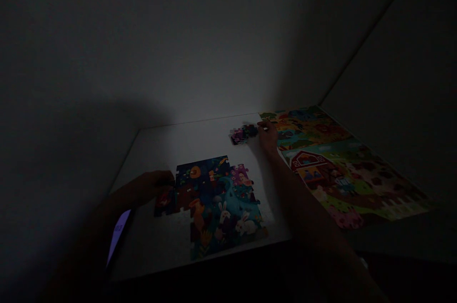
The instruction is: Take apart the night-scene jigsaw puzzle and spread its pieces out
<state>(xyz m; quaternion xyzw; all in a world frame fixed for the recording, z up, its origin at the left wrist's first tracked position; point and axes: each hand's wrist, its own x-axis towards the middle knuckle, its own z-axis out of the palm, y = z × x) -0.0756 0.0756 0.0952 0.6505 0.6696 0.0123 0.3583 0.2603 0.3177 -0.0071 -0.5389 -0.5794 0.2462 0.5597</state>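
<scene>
A partly joined jigsaw puzzle [214, 203] lies on the white tabletop, showing rabbits, an orange jug and blue water. At its left edge my left hand [159, 184] rests with bent fingers over a reddish-brown part; deep shadow hides the fingertips. Farther back, a small group of loose jigsaw pieces [238, 136], pink and dark, lies on the table. My right hand [268, 136] is at the right side of this group, thumb and forefinger curled together beside a dark piece [250, 130]. Whatever is between those fingertips is too dim to make out.
On the right lie two pictures: a farm scene [342, 184] with a red barn, and an animal scene [307, 124] behind it. A lit screen [117, 234] glows at the table's left edge. Pale walls [207, 55] rise behind and to the right. The room is very dark.
</scene>
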